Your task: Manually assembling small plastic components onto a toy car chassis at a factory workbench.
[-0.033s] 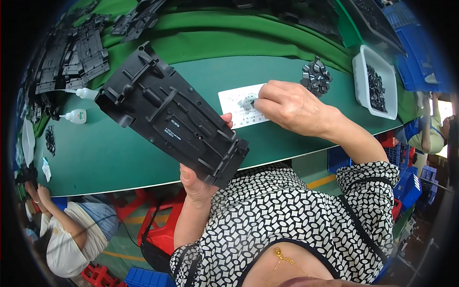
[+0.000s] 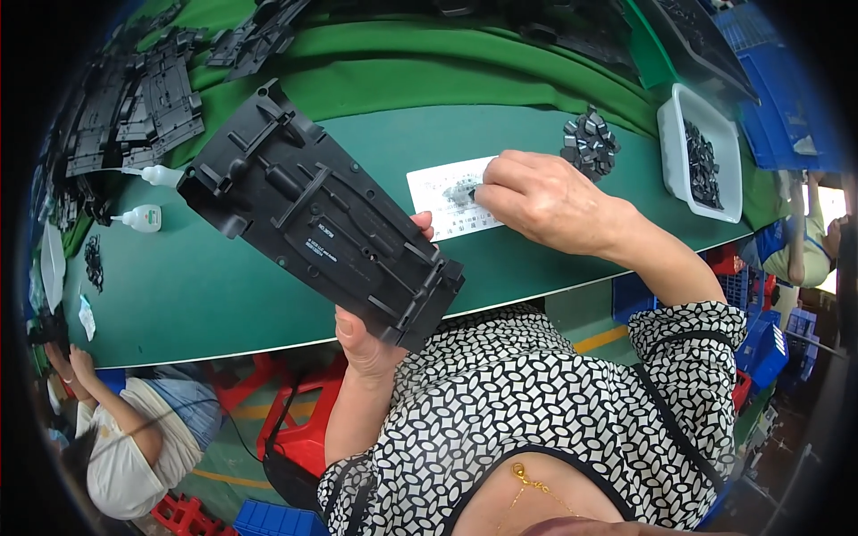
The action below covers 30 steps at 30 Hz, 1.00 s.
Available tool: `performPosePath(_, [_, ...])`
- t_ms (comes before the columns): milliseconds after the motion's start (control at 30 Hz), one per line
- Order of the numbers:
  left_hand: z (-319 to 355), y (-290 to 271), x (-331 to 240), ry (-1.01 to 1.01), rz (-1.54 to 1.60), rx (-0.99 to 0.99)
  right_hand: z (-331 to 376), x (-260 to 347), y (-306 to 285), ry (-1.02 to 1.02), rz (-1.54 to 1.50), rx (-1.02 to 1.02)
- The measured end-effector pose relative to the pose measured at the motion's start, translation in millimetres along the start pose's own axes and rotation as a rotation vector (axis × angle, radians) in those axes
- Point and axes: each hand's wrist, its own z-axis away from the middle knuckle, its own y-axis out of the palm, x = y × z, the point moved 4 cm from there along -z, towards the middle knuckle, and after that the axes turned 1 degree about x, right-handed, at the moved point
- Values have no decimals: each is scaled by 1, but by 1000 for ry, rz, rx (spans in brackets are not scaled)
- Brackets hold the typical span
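Note:
My left hand (image 2: pixel 366 347) grips a long black moulded plastic chassis (image 2: pixel 313 210) by its near end, with the thumb in front and a fingertip showing at the far edge. Ribs, posts and small pale print cover the side facing me. The chassis is tilted above the table. My right hand (image 2: pixel 545 201) is closed in a pinch over a white printed card (image 2: pixel 424 192) with a grey smear on it. A small dark piece (image 2: pixel 473 194) shows at the fingertips, mostly hidden. Just beyond this hand lies a pile of small black pieces (image 2: pixel 590 143).
At the right stands a white tray (image 2: pixel 672 161) of small black parts. Two small glue bottles (image 2: pixel 143 217) are on the left of the green table (image 2: pixel 214 308). More black chassis (image 2: pixel 161 98) lie on green cloth (image 2: pixel 393 80). A co-worker (image 2: pixel 147 438) sits at the lower left.

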Motion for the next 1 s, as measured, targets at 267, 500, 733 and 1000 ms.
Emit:
performPosePath(267, [-1,0,2,-23,14,15,7,-29,-7,868,-1011,-136])
performPosePath(500, [1,-1,3,-32,43,-2,15,-16,8,1016,-1700,-113])
performPosePath(733, [0,-3,5,-52,104,-16,7,18,-2,893,-1830,-80])
performPosePath(1000, [-4,8,-2,-11,29,17,-11,79,-25,-215,-592,-424])
